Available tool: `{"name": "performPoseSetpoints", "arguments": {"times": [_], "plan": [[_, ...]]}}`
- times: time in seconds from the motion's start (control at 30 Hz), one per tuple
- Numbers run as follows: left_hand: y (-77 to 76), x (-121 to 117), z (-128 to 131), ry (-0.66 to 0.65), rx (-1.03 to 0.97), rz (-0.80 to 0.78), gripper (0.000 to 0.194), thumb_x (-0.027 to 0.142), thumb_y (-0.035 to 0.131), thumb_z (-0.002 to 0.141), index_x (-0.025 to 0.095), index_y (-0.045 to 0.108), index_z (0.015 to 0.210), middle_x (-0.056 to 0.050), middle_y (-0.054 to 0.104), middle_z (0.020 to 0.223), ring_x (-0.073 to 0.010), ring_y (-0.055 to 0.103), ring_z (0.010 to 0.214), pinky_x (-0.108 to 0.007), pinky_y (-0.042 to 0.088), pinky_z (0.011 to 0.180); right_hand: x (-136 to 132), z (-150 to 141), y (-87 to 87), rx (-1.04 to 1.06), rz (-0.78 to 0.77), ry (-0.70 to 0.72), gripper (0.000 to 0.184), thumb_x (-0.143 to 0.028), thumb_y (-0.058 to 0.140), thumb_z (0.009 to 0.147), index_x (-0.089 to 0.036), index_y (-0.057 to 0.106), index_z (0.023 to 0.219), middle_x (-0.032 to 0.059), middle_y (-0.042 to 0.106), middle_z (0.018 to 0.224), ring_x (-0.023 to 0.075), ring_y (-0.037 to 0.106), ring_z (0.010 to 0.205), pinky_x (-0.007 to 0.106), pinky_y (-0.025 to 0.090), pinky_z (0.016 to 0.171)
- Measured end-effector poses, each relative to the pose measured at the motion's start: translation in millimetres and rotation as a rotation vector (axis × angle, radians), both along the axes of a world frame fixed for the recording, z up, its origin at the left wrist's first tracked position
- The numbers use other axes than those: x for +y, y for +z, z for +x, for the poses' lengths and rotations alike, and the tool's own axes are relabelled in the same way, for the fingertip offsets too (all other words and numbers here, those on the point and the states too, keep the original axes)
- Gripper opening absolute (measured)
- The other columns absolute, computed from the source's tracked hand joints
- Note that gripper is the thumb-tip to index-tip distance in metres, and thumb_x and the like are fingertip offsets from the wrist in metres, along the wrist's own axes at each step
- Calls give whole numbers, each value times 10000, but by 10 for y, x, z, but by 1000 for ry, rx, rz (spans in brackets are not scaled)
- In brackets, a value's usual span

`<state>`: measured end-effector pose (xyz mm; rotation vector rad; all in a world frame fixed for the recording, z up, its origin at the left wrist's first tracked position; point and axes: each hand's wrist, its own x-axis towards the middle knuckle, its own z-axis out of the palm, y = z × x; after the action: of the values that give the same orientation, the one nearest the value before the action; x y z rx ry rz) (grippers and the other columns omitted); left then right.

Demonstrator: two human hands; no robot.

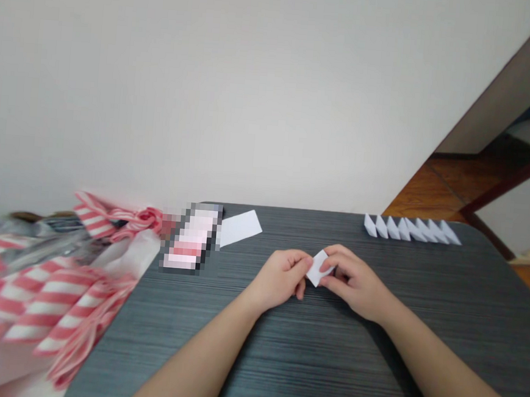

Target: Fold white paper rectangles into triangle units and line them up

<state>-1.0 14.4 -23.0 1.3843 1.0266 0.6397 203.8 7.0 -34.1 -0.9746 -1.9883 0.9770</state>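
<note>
Above the dark wood-grain table, the left hand and right hand pinch a small folded white paper between their fingertips, a row of folded paper pieces standing beyond.

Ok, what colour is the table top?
The table top is dark grey with fine wood-like streaks, clearest in the head view.

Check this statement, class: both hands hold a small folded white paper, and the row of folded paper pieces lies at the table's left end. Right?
No, the row of folded white paper pieces lies at the right end of the dark grey table, in the head view.
</note>
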Motion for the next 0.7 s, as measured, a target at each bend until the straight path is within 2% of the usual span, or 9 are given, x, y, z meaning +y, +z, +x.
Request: {"name": "performPoseSetpoints", "arguments": {"times": [0.07, 0.2, 0.37, 0.5, 0.6, 0.7], "plan": [[10, -1, -3, -11, 5, -1, 363, 438, 467, 945, 160, 579, 740, 33, 539, 442, -82, 458, 382, -180, 299, 422, 4, -4, 23, -13, 30, 3, 16, -204, 627, 903, -213, 617, 911, 65, 569, 1075, 155, 581, 815, 276, 466, 689], [33, -2, -7, -57, 26, 8, 372, 440, 468, 945, 159, 586, 730, 33, 546, 456, -84, 469, 405, -182, 331, 453, 13, -15, 57, -42, 90, -4, 121, -212, 553, 947, -212, 616, 844, 59, 585, 983, 180, 578, 856, 304, 460, 758], [56, -6, -13, -96, 61, 50, 384, 452, 448, 954, 159, 609, 765, 33, 556, 478, -91, 473, 436, -189, 350, 486, 13, -39, 62, -43, 92, -58, 150, -186, 497, 963, -210, 566, 832, 62, 593, 952, 189, 572, 862, 319, 456, 780], [66, -12, -17, -118, 77, 91, 386, 454, 431, 962, 154, 645, 848, 31, 561, 504, -96, 476, 457, -196, 348, 494, 15, -53, 64, -44, 96, -107, 155, -171, 475, 965, -212, 523, 824, 45, 578, 874, 185, 556, 807, 318, 447, 756], [72, -14, -15, -136, 59, 90, 318, 423, 507, 929, 150, 669, 937, 39, 554, 525, -92, 465, 470, -193, 332, 489, 16, -60, 67, -42, 94, -137, 161, -166, 467, 964, -213, 500, 813, 35, 564, 839, 177, 539, 765, 305, 439, 714], [90, -14, -12, -150, 57, 96, 277, 389, 555, 903, 143, 680, 917, 38, 549, 536, -90, 459, 483, -192, 324, 490, 15, -66, 73, -44, 99, -147, 169, -167, 461, 964, -214, 490, 805, 32, 562, 828, 175, 537, 755, 301, 436, 701]]}}
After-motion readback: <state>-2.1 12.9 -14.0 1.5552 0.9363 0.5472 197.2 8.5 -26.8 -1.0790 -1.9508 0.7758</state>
